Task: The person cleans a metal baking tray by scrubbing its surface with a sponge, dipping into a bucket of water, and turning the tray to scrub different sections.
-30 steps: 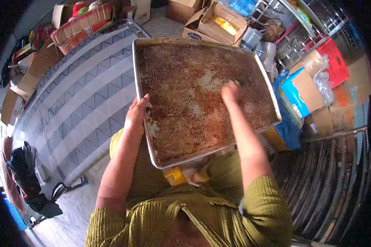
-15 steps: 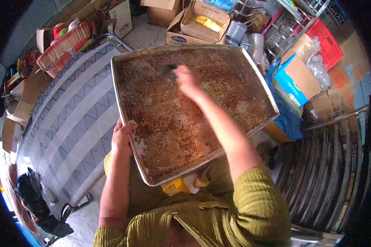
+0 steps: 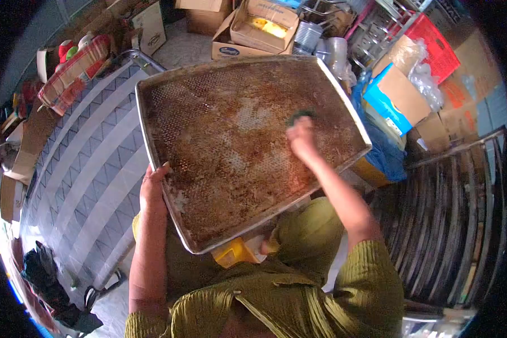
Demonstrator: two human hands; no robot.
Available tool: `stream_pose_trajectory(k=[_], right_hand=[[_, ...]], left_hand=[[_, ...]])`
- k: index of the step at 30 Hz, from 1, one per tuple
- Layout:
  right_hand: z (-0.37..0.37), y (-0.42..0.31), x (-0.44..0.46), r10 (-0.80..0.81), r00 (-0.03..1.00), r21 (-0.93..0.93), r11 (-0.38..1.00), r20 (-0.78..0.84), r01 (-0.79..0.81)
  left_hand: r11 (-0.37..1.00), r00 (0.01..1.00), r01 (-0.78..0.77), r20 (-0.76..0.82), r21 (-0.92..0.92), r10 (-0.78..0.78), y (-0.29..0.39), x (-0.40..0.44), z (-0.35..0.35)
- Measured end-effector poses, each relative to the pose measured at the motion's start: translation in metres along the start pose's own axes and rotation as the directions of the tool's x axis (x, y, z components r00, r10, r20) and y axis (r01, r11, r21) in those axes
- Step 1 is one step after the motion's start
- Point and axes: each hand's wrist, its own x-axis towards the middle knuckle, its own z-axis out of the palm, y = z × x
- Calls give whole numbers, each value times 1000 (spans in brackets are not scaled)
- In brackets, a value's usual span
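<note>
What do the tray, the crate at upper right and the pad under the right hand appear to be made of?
Tray: probably metal, dull and brown-stained, with a paler rim and rows of tiny perforations.
Crate: likely plastic, bright red, with a moulded-looking openwork side.
Pad: dark green, perhaps scouring fibre; blur hides its texture.

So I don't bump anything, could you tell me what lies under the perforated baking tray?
A yellow object and olive trousers show past its near edge; the baking tray hides the rest.
</note>
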Motion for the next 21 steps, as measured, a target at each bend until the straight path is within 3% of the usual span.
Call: stream_pose_trajectory(k=[1,2,3,5,7,8,9,10,11,12,13,14,15,17,18,19,21], right_hand=[[13,-120,-50,-39,982,-258,962,187,87],[30,-139,-72,-216,925,-460,818,312,346],[43,-164,-92,-217,850,-341,846,480,409],[66,-169,-133,-331,710,-122,855,621,505],[55,-191,-140,-445,549,-70,728,708,682],[56,-182,-137,-455,559,-57,738,693,672],[49,-182,-123,-321,591,-110,809,740,577],[45,-164,-109,-272,653,-220,793,707,569],[39,-135,-95,-437,713,-274,711,549,647],[24,-148,-83,-154,826,-394,822,542,411],[11,-145,-77,-63,898,-403,878,436,257],[6,-110,-69,-150,936,-390,879,318,273],[-7,-114,-66,-329,871,-502,718,365,481],[-24,-136,-59,-13,846,-531,774,532,346],[-28,-156,-58,98,837,-503,835,539,226],[-27,-157,-53,49,823,-354,916,566,188],[-17,-150,-35,23,857,-328,929,515,172]], left_hand=[[1000,999,7,-34,18,-7,1,-2,4],[999,997,14,-71,37,-11,3,-5,7],[998,994,19,-109,53,-13,5,-7,10],[996,993,61,-102,72,-54,5,-8,12],[998,995,63,-73,31,-61,5,-8,12],[998,995,62,-76,30,-60,4,-8,10],[995,994,48,-104,83,-39,3,-8,6],[990,991,32,-132,135,-14,1,-7,2],[991,990,28,-138,130,-9,-2,-2,-4],[988,991,33,-130,148,-13,-4,6,-12],[986,993,39,-120,165,-19,-5,10,-16],[991,989,41,-149,126,-22,7,-9,6],[992,989,38,-149,118,-20,5,-5,2],[989,995,42,-99,141,-28,-3,8,-12],[990,994,44,-106,137,-29,-5,10,-15],[985,991,54,-126,162,-33,-5,11,-17],[980,989,62,-141,188,-36,-8,13,-19]])
